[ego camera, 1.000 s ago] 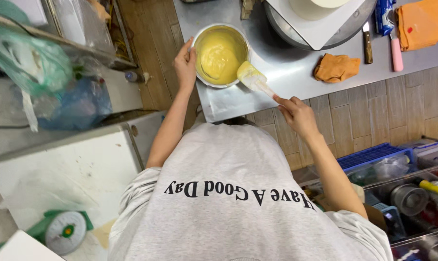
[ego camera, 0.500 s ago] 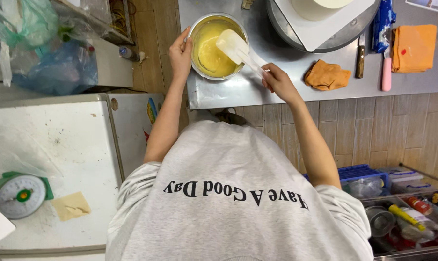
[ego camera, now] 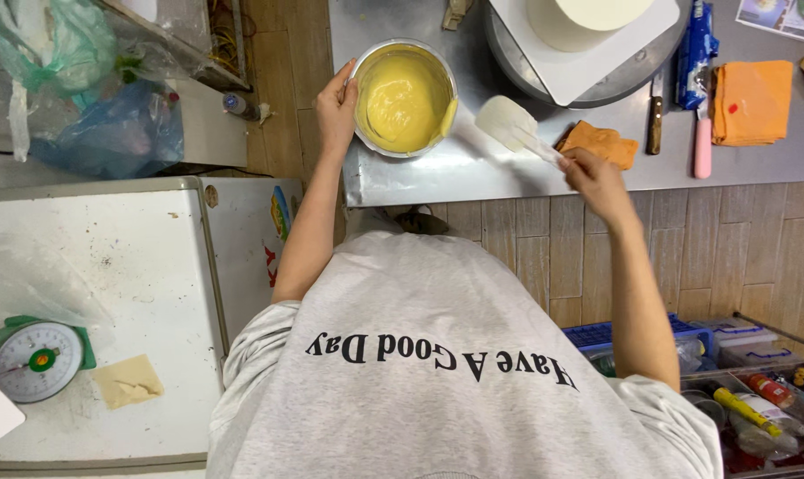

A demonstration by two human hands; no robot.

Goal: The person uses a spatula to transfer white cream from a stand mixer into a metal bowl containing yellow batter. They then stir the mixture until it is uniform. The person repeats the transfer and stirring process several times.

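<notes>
Batter, pale yellow and smooth, fills the round metal bowl (ego camera: 404, 99) that sits near the front left corner of the steel worktop (ego camera: 473, 168). Your left hand (ego camera: 335, 111) grips the bowl's rim on its left side, fingers curled over the edge. Your right hand (ego camera: 593, 177) is closed around the handle of a white spatula (ego camera: 508, 124), whose blade hangs just right of the bowl, above the worktop and clear of the batter. Just beside that hand lies a crumpled orange cloth (ego camera: 602, 142). Beyond the spatula stands a turntable (ego camera: 597, 84) carrying a white board with a white cake (ego camera: 579, 13) on it. Right of the turntable lie a knife with a brown handle (ego camera: 655, 115), a tool with a pink handle (ego camera: 703, 146) and a folded orange cloth (ego camera: 752, 102). To your left, well apart from the worktop, a green kitchen scale (ego camera: 34, 359) rests on a white chest top (ego camera: 100, 293), with plastic bags (ego camera: 74, 98) piled behind it.
</notes>
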